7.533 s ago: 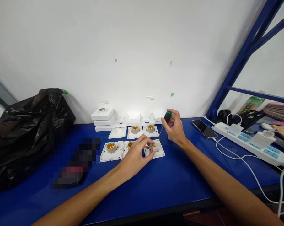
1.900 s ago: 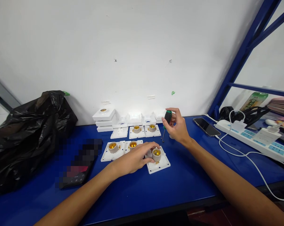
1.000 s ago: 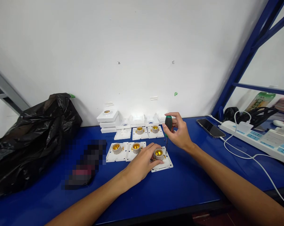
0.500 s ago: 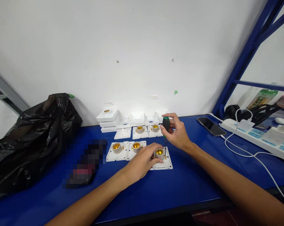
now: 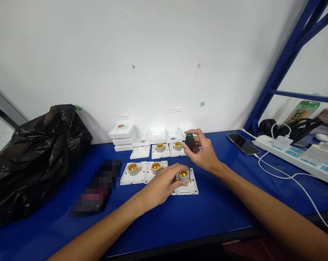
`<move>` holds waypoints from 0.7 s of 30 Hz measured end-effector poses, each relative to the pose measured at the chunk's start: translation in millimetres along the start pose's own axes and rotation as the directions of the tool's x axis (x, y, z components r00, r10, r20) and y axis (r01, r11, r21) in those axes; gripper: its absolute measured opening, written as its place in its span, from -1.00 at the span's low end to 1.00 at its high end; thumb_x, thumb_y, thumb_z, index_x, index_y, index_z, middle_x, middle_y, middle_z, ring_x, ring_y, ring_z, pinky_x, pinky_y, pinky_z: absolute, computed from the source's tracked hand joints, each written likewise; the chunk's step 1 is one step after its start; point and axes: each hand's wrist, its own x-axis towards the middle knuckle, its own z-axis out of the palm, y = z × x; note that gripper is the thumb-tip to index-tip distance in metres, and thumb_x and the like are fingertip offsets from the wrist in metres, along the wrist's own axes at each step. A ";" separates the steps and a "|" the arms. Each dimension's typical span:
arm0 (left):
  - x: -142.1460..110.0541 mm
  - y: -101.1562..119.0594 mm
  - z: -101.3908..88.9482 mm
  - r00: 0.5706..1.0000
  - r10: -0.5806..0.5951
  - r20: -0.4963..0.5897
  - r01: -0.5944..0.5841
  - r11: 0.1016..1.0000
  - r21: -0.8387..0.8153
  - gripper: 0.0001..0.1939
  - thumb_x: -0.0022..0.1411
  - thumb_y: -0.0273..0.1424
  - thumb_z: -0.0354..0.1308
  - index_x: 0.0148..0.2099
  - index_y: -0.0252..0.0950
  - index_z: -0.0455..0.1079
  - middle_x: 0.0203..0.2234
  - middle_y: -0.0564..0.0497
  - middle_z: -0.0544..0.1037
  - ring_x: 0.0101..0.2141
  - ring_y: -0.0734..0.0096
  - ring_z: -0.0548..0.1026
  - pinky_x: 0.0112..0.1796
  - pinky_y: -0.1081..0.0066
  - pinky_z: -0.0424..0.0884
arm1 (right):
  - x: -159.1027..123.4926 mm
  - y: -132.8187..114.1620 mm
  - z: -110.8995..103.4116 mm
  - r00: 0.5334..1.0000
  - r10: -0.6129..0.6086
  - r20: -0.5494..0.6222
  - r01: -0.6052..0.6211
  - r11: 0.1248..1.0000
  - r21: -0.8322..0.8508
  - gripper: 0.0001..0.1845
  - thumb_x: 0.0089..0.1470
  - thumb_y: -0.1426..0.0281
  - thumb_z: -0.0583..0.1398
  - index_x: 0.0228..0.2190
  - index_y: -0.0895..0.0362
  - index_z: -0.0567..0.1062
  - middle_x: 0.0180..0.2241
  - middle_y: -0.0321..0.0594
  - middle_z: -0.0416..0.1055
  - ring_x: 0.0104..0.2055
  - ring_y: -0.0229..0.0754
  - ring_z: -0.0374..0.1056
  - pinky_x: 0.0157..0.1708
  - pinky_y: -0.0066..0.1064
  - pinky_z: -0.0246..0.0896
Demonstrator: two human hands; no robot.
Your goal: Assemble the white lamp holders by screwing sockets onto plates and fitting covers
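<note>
My right hand [image 5: 200, 150] grips a screwdriver [image 5: 189, 141] with a green and black handle, held upright. Its thin shaft points down to a small brass screw beside a lamp socket [image 5: 183, 174]. That round socket has a gold-coloured threaded inside and sits on a square white base plate [image 5: 189, 188]. My left hand [image 5: 165, 183] is closed around the socket, thumb in front and fingers behind. To its left, two more base plates carry sockets, one of them a socket [image 5: 133, 168] at the far left. Behind them stand further plates, among them one with a socket [image 5: 160, 146].
White square covers [image 5: 123, 136] are stacked by the wall. A black plastic bag [image 5: 38, 156] fills the left side, with a blurred dark object [image 5: 98, 188] beside it. On the right lie a phone [image 5: 242, 143], a white power strip [image 5: 297, 156] and loose white cables.
The view has shifted slightly, so everything sits a little further left and higher. Both hands keep their holds, and the screwdriver stays upright at the same screw.
</note>
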 end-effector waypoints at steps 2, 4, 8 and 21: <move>-0.6 -1.3 0.7 1.000 0.007 0.012 -0.007 1.000 0.006 -0.64 0.43 -0.30 0.18 0.23 -0.11 0.38 -0.01 -0.01 0.55 -0.18 0.28 0.51 -0.09 0.29 0.40 | -0.2 0.0 -0.2 1.000 0.000 0.007 0.000 1.000 -0.002 -0.67 0.17 0.36 0.24 -0.03 0.03 0.34 -0.54 -0.48 0.25 -0.60 -0.37 0.11 -0.60 -0.48 0.05; -1.0 -2.4 1.5 1.000 0.006 0.023 -0.007 1.000 0.009 -0.64 0.44 -0.30 0.17 0.24 -0.11 0.37 -0.04 -0.01 0.53 -0.22 0.31 0.51 -0.07 0.28 0.40 | -0.5 -0.1 -0.2 1.000 0.001 0.015 -0.001 1.000 -0.005 -0.66 0.17 0.36 0.24 -0.03 0.03 0.34 -0.54 -0.48 0.26 -0.59 -0.36 0.11 -0.60 -0.48 0.05; -0.4 -1.8 1.8 1.000 -0.001 0.020 0.002 1.000 -0.016 -0.63 0.40 -0.33 0.21 0.22 -0.12 0.39 -0.03 -0.03 0.53 -0.20 0.29 0.50 -0.07 0.26 0.41 | -0.6 -0.8 0.1 1.000 0.004 0.024 -0.004 1.000 -0.014 -0.65 0.16 0.36 0.24 -0.02 0.04 0.34 -0.54 -0.47 0.28 -0.59 -0.35 0.12 -0.59 -0.47 0.07; -0.6 -3.1 1.8 0.999 -0.038 -0.020 0.037 0.999 -0.039 -0.57 0.29 -0.41 0.33 0.18 -0.14 0.40 0.06 -0.02 0.53 -0.05 0.22 0.48 0.01 0.26 0.38 | 0.9 -3.5 -3.0 1.000 -0.019 -0.011 0.019 0.999 -0.029 -0.66 0.16 0.35 0.25 -0.04 0.03 0.34 -0.56 -0.48 0.26 -0.60 -0.35 0.13 -0.61 -0.47 0.05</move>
